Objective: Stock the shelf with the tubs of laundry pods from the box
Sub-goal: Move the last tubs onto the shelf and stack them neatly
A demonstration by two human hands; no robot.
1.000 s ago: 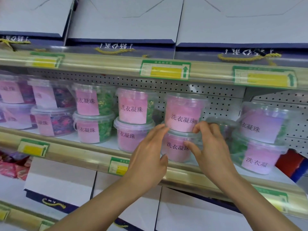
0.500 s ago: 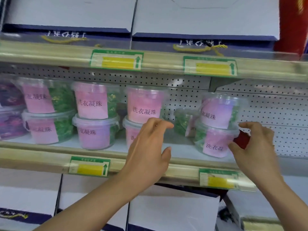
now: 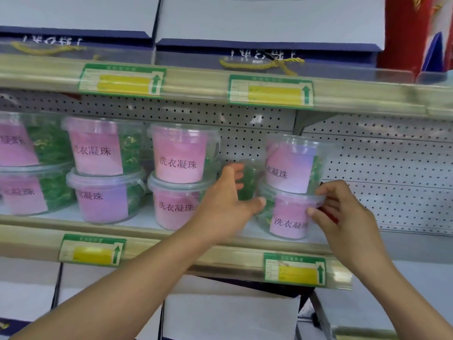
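Clear tubs of laundry pods with pink labels stand in stacks of two on the middle shelf (image 3: 171,239). The rightmost stack has an upper tub (image 3: 289,168) on a lower tub (image 3: 288,223). My right hand (image 3: 345,217) pinches the right rim of the lower tub's lid between thumb and fingers. My left hand (image 3: 228,200) reaches into the gap left of that stack, fingers spread and thumb tip touching the lower tub's side. A tub of green pods (image 3: 247,185) sits at the back of the gap. The neighbouring stack (image 3: 179,158) stands just left of my left hand.
More stacked tubs (image 3: 95,148) fill the shelf to the left. Right of the last stack is bare shelf and pegboard (image 3: 382,173). White and blue gift boxes (image 3: 269,25) sit on the shelf above, a red one (image 3: 411,33) at the far right, white boxes (image 3: 228,312) below.
Both hands moved right, from the middle stack to the rightmost one. My right hand now pinches the lower tub's rim, and my left hand has reached into the gap.
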